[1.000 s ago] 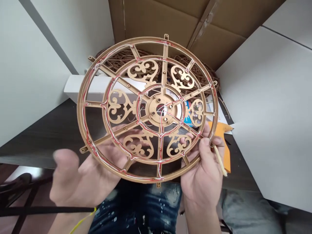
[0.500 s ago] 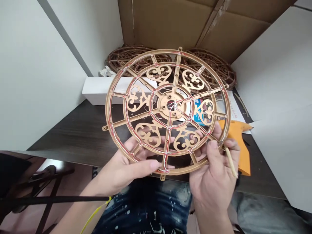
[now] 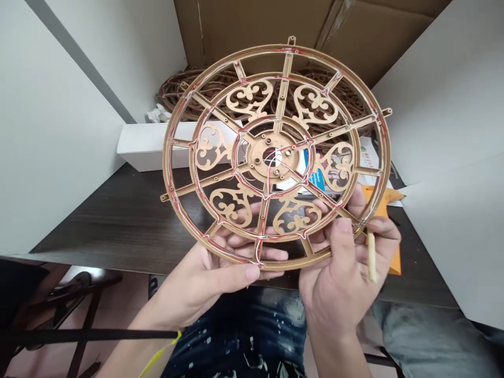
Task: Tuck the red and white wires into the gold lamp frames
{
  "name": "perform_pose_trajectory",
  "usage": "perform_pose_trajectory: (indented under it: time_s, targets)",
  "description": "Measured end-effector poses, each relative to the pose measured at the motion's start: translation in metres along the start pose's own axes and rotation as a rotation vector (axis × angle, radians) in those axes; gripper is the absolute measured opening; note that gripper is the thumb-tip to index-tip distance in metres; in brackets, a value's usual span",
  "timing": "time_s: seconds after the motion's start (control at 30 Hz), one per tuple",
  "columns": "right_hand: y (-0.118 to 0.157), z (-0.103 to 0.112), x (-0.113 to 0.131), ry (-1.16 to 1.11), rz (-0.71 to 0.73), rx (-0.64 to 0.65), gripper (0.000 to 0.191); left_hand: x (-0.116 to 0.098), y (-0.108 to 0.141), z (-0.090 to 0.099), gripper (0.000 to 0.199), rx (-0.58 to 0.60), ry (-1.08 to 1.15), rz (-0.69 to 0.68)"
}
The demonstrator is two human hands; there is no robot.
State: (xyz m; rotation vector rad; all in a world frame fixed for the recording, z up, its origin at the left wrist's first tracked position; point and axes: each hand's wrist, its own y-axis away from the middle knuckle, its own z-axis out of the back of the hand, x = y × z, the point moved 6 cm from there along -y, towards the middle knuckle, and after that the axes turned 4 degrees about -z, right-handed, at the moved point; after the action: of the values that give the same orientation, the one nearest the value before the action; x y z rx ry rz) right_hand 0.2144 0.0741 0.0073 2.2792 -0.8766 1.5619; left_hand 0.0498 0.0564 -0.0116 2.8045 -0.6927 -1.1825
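A round gold-coloured openwork frame (image 3: 282, 96) is held up in front of me, with rings, spokes and heart-shaped scrollwork. Red and white wires (image 3: 269, 181) run along its grooves and gather in a loop at the central hole. My left hand (image 3: 220, 273) grips the lower rim, thumb in front and fingers behind. At the lower right, my right hand (image 3: 346, 268) pinches the rim between thumb and fingers. A thin pale wooden stick (image 3: 371, 257) is also tucked in the fingers of that hand.
Behind the frame lie piles of similar frames (image 3: 173, 97) against a cardboard sheet (image 3: 255, 31). A long white box (image 3: 142, 147) is on the dark table (image 3: 98, 210). An orange object (image 3: 394, 257) and printed papers (image 3: 368, 157) lie at right. White panels (image 3: 452, 131) stand on both sides.
Both hands have raised the frame and tilted its upper edge further up, so it looks larger. The grip on it and the stick stays the same.
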Motion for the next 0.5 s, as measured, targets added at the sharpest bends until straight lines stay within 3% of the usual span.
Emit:
perform_pose_trajectory:
  time_s: [0.17, 0.3, 0.4, 0.5]
  targets:
    - [0.002, -0.001, 0.000, -0.004, -0.027, 0.072, 0.024, 0.001, -0.003, 0.003, 0.059, -0.045, -0.062, -0.075]
    - [-0.014, 0.012, 0.004, 0.070, -0.015, 0.077, 0.017, 0.000, 0.000, 0.006, 0.039, -0.074, -0.128, -0.117]
    - [-0.030, 0.025, 0.019, 0.114, 0.154, 0.011, 0.008, 0.001, 0.003, 0.010, 0.021, -0.148, -0.185, -0.078]
    - [-0.034, 0.025, 0.042, 0.235, 0.419, -0.009, 0.007, 0.004, 0.004, 0.012, 0.022, -0.162, -0.206, -0.018]
